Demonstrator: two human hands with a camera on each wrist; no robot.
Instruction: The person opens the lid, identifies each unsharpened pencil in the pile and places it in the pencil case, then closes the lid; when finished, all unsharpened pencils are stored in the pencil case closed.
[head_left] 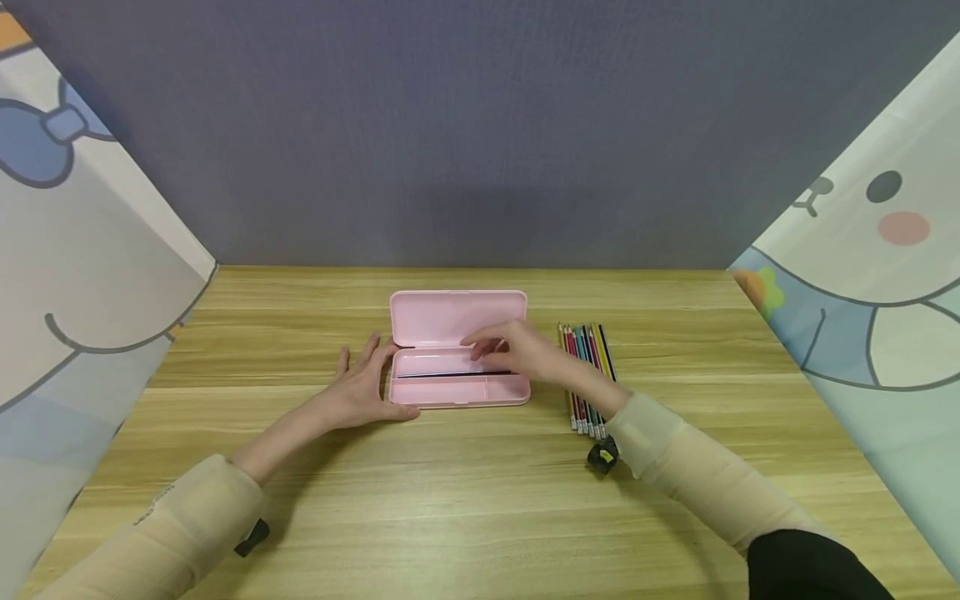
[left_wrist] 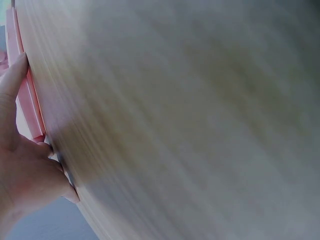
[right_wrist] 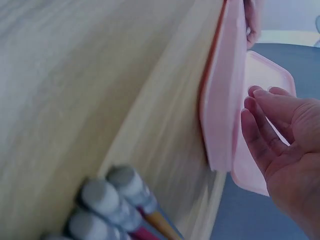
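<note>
An open pink pencil case (head_left: 457, 317) lies in the middle of the wooden table (head_left: 480, 500), its lid tipped back. One dark pencil (head_left: 450, 374) lies in its tray. My left hand (head_left: 375, 382) rests flat with spread fingers against the case's left end; the left wrist view shows its thumb on the pink case (left_wrist: 26, 100). My right hand (head_left: 498, 350) hovers over the right half of the tray, fingers relaxed and holding nothing; in the right wrist view the right hand (right_wrist: 280, 130) is beside the case's edge (right_wrist: 222, 100). A row of coloured pencils (head_left: 588, 375) lies right of the case, partly under my right wrist.
A grey-blue partition (head_left: 480, 125) stands behind the table. Cartoon-printed panels close in the left side (head_left: 82, 275) and the right side (head_left: 877, 275). The pencils' capped ends (right_wrist: 112, 200) show close in the right wrist view.
</note>
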